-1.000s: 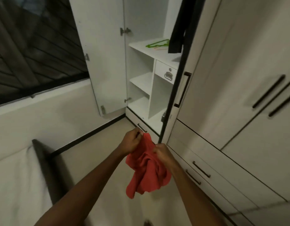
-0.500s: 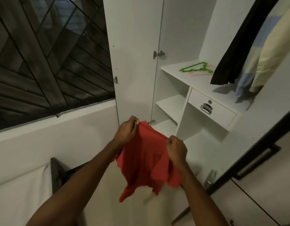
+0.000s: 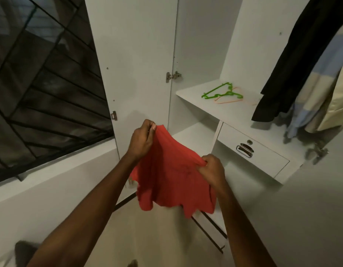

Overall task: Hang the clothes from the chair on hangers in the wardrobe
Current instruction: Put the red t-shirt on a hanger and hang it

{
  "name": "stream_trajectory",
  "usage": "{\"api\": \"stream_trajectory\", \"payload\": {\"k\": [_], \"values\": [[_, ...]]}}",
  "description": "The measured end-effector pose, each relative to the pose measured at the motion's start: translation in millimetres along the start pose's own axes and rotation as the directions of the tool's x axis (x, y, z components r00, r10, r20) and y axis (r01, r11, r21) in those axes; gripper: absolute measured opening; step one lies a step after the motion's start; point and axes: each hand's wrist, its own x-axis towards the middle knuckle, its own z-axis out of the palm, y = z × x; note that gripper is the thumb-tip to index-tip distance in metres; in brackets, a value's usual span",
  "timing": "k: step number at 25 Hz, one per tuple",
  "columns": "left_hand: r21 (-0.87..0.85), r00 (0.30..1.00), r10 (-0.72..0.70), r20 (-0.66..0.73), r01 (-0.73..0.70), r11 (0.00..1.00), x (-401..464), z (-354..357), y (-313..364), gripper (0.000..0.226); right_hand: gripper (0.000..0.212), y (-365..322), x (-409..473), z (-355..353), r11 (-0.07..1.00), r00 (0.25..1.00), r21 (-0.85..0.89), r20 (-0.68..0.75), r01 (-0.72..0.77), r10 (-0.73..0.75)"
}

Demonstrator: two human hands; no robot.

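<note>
Both hands are up in front of the open white wardrobe (image 3: 201,45), and between them hangs a soft red cloth garment (image 3: 172,176). The left hand (image 3: 141,139) sits higher, fingers curled and pinched on the garment's top edge, thumb and forefinger clamped right at the corner. The right hand (image 3: 211,170) is lower and to the right, fingers bunched tight around a gathered fold of the same edge. The cloth sags in a curve between the two grips and drapes loose below, its ragged lower hem hanging clear above the pale floor (image 3: 147,237).

Behind the hands, on the white wardrobe shelf (image 3: 234,110), lies a bright green plastic hanger (image 3: 220,92), flat, with a thin orange hanger (image 3: 227,101) just beside it, partly beneath. Under the shelf there is a small white drawer with a metal pull (image 3: 245,149). To the right, clothes already hang: a black garment (image 3: 294,60) and, next to it, a pale blue and cream garment (image 3: 321,93). The white wardrobe door (image 3: 132,54) stands swung open at left, beside a dark barred window (image 3: 37,83).
</note>
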Motion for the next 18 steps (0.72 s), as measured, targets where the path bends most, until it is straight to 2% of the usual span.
{"api": "stream_trajectory", "payload": {"k": [2, 4, 6, 8, 9, 10, 11, 13, 15, 16, 18], "values": [[0.047, 0.990, 0.073, 0.125, -0.079, 0.996, 37, 13, -19, 0.024, 0.022, -4, 40, -4, 0.983, 0.985, -0.097, -0.091, -0.158, 0.149], [0.059, 0.957, 0.136, 0.256, -0.156, 0.986, 77, 17, -34, 0.031, 0.030, -17, 80, -14, 0.918, 0.928, -0.189, -0.203, -0.349, 0.312], [-0.069, 0.926, 0.172, 0.335, -0.158, 0.985, 117, 20, -44, 0.031, 0.034, -35, 117, -30, 0.838, 0.856, -0.240, -0.312, -0.491, 0.412], [-0.249, 0.878, 0.180, 0.443, -0.072, 0.966, 143, 26, -38, 0.036, 0.030, -49, 147, -42, 0.819, 0.781, -0.134, -0.418, -0.558, 0.464], [-0.343, 0.836, 0.190, 0.515, -0.002, 0.939, 155, 32, -34, 0.040, 0.029, -56, 163, -47, 0.841, 0.748, 0.016, -0.449, -0.540, 0.489], [-0.418, 0.783, 0.210, 0.585, 0.070, 0.906, 164, 39, -29, 0.041, 0.031, -62, 177, -52, 0.865, 0.737, 0.231, -0.453, -0.445, 0.501], [-0.477, 0.727, 0.243, 0.643, 0.132, 0.869, 171, 48, -25, 0.040, 0.033, -68, 189, -58, 0.844, 0.757, 0.451, -0.431, -0.291, 0.491], [-0.563, 0.603, 0.340, 0.722, 0.226, 0.795, 186, 65, -19, 0.036, 0.026, -88, 211, -71, 0.645, 0.819, 0.762, -0.331, -0.062, 0.469], [-0.585, 0.520, 0.402, 0.754, 0.252, 0.771, 207, 83, -19, 0.031, 0.024, -99, 236, -85, 0.422, 0.861, 0.904, -0.263, 0.063, 0.435], [-0.561, 0.488, 0.400, 0.776, 0.245, 0.791, 219, 92, -17, 0.028, 0.025, -101, 248, -93, 0.337, 0.869, 0.938, -0.228, 0.076, 0.439], [-0.477, 0.440, 0.354, 0.825, 0.209, 0.853, 247, 108, -10, 0.026, 0.027, -86, 275, -107, 0.245, 0.894, 0.966, -0.181, 0.084, 0.410]]}}
